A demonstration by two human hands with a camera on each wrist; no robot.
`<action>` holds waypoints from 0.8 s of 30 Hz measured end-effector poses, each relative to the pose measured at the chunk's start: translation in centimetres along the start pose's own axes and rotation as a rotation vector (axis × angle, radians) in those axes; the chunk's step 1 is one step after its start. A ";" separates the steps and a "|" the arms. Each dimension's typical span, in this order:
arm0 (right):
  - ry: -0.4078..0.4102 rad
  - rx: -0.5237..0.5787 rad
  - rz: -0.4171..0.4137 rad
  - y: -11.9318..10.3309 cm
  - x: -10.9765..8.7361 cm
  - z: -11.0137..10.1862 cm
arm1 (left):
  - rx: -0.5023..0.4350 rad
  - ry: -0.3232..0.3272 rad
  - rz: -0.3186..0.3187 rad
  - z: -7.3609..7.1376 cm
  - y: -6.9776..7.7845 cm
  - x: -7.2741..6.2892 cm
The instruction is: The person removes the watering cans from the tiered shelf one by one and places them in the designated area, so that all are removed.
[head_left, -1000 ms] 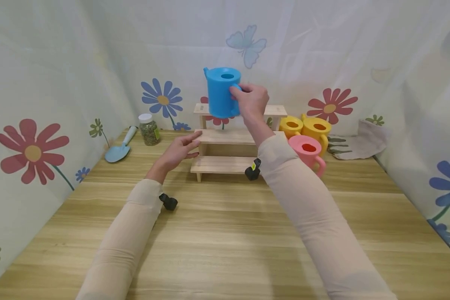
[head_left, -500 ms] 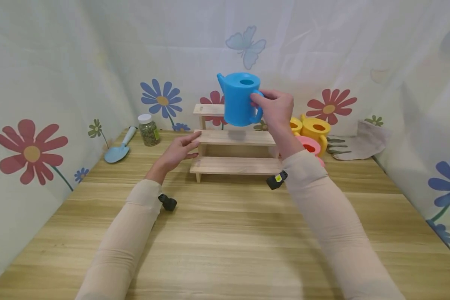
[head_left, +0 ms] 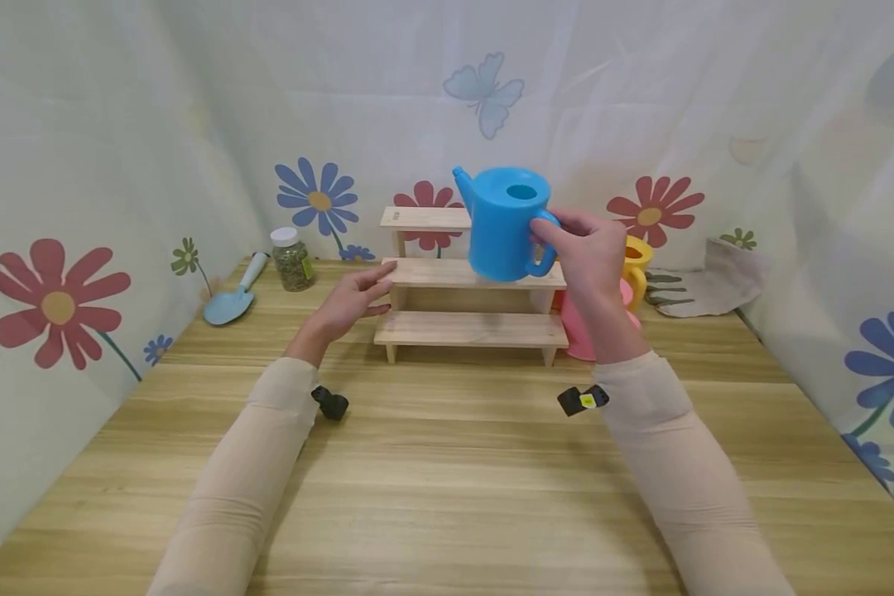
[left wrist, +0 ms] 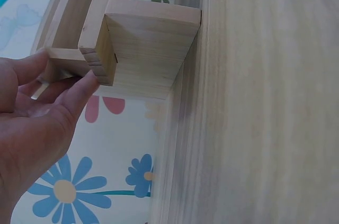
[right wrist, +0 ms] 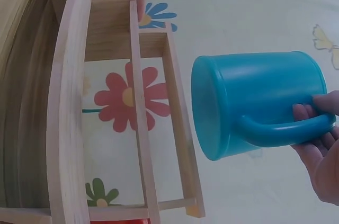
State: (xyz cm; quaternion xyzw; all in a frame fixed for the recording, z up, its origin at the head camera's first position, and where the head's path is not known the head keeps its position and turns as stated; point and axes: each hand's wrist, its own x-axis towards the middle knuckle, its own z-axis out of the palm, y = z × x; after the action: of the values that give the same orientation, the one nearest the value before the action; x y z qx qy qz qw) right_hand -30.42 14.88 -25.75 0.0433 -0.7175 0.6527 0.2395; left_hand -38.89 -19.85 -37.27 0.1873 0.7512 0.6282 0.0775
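In the head view, my right hand (head_left: pixel 594 252) grips the handle of a blue watering can (head_left: pixel 502 228). The can is held upright above the right part of a three-step wooden shelf (head_left: pixel 469 329), its spout towards the left. Fingers curl through the handle in the right wrist view, where the can (right wrist: pixel 265 99) is seen from its base beside the shelf boards. My left hand (head_left: pixel 345 305) touches the left end of the middle step with fairly straight fingers. Its fingertips rest at the board's end and corner in the left wrist view.
Right of the shelf, a pink watering can (head_left: pixel 577 331) and a yellow one (head_left: pixel 636 269) stand partly behind my right hand. Farther right lies a pair of gardening gloves (head_left: pixel 711 281). A lidded jar (head_left: pixel 293 261) and a light-blue trowel (head_left: pixel 231 305) are at the back left.
My right hand has moved right and down, nearer to me, with the blue watering can, uncovering more of the shelf. The left hand stays at the middle step's end.
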 end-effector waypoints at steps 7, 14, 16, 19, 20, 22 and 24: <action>0.012 -0.033 -0.022 -0.7 -1.2 -2.0 | -0.004 -0.008 -0.005 0.1 -0.1 0.0; -0.009 -0.047 -0.005 -1.8 -0.2 -5.3 | 0.017 -0.002 0.014 0.0 0.2 0.0; -0.014 -0.081 -0.025 -1.6 0.2 -6.5 | 0.022 -0.001 0.010 0.0 0.1 0.0; -0.029 -0.113 -0.011 -1.2 0.6 -8.5 | 0.027 -0.003 0.004 0.0 0.1 -0.1; -0.030 -0.124 -0.008 -1.0 0.7 -9.2 | 0.027 -0.001 0.001 0.1 0.1 -0.1; -0.024 -0.114 0.005 -0.9 1.0 -10.5 | 0.025 0.001 0.001 0.1 0.1 -0.1; -0.010 -0.079 0.017 -0.9 1.3 -11.8 | 0.018 0.002 0.001 0.2 0.1 -0.1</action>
State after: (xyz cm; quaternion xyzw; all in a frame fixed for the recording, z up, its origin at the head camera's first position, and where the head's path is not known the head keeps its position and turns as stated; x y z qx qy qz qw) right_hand -27.82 26.31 -24.00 0.0308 -0.7442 0.6256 0.2319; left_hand -38.66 -19.70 -37.19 0.1879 0.7566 0.6217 0.0749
